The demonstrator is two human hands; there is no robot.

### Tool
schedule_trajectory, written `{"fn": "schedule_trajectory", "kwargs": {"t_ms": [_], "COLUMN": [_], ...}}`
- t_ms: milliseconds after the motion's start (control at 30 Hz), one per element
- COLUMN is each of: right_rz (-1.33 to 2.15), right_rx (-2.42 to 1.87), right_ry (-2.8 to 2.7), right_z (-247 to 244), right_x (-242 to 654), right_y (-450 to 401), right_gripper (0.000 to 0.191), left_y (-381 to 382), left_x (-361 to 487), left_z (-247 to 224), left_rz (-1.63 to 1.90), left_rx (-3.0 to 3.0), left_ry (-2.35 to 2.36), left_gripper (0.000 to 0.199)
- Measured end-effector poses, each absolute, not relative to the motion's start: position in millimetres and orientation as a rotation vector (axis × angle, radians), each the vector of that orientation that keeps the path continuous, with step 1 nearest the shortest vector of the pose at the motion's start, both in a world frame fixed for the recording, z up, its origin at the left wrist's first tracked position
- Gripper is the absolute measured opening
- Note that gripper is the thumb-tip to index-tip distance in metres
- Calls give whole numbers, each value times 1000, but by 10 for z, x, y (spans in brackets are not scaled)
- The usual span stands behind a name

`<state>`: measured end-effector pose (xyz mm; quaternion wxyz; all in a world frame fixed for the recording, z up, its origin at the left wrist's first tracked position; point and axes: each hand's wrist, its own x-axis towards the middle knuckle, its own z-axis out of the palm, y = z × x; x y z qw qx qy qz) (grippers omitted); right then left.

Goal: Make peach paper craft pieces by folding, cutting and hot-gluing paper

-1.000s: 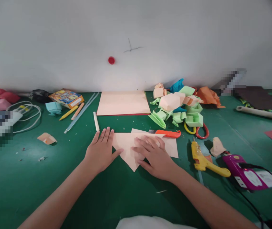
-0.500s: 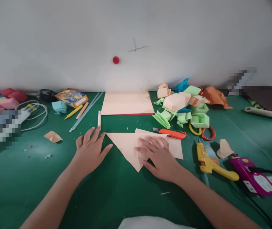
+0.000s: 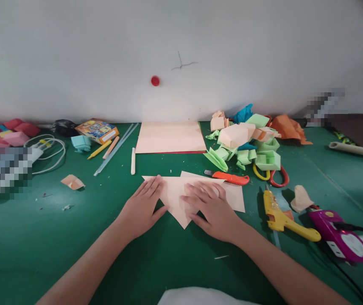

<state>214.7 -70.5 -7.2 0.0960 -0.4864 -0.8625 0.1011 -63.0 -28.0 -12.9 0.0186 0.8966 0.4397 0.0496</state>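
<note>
A peach sheet of paper folded into a triangle (image 3: pixel 175 199) lies on the green table, its long edge away from me and its point toward me. My left hand (image 3: pixel 146 203) rests flat on the triangle's left part, fingers out and open. On its right part my right hand (image 3: pixel 211 207) lies with fingers spread, also open. Another peach paper piece (image 3: pixel 236 197) shows from under the triangle at the right. An orange box cutter (image 3: pixel 230 178) with its blade out lies just beyond my right hand, over that piece's edge.
Peach sheets (image 3: pixel 171 137) lie against the wall. Folded green and peach paper pieces (image 3: pixel 238 135) are heaped at the back right. To the right are scissors (image 3: pixel 279 176), a yellow glue gun (image 3: pixel 277 212) and a purple power strip (image 3: pixel 340 235). Glue sticks (image 3: pixel 116 148) and a box (image 3: pixel 97 130) lie left.
My left hand has moved right from the table beside the triangle onto its left part. My right hand has stayed in place. The view has shifted very slightly.
</note>
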Motion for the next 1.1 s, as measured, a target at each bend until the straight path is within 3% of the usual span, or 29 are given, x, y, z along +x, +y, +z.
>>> {"fn": "schedule_trajectory", "kwargs": {"t_ms": [267,600,767,1100], "right_rz": [298,332,365,207], "right_rx": [-1445,-1467,-1397,-1673], "right_ry": [-2556,-2593,-2759,-2609], "right_z": [-70,202,274,132], "right_x": [2135,1965,1685,1722], "right_y": [-705,-604,-347,-299], "right_gripper": [47,43,68,82], "left_y": [-316,-367,-358,-359], "left_x": [-498,-406,-415,-401], "left_z": [-80,-50,-51,-50], "left_rz": [78,46,81,47], "left_rx": [2705,2653,2665,2674], "left_ry": [1576,1635,1628,1632], "left_gripper": [96,99,93,98]}}
